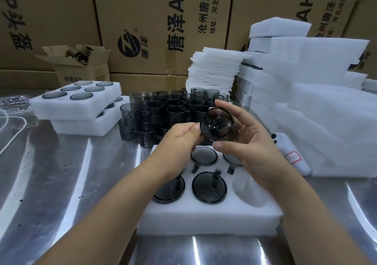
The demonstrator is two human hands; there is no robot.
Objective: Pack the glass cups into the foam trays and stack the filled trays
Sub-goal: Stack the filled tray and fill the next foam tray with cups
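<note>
A smoky grey glass cup [216,124] is held tipped on its side above the near foam tray [204,213], its mouth facing me. My left hand [179,136] pinches its left rim. My right hand [244,134] wraps its right side. Several grey cups sit in the tray's round holes, such as one cup [209,186] at front middle. The front right hole [247,191] is empty. Behind the tray stands a cluster of loose grey cups [163,111].
Two filled foam trays [77,103] are stacked at the left. Stacks of empty white foam [214,69] and larger foam piles [316,101] stand at the right, with a white labelled object [291,154] beside them. Cardboard boxes [163,20] line the back. The table [61,173] is shiny metal.
</note>
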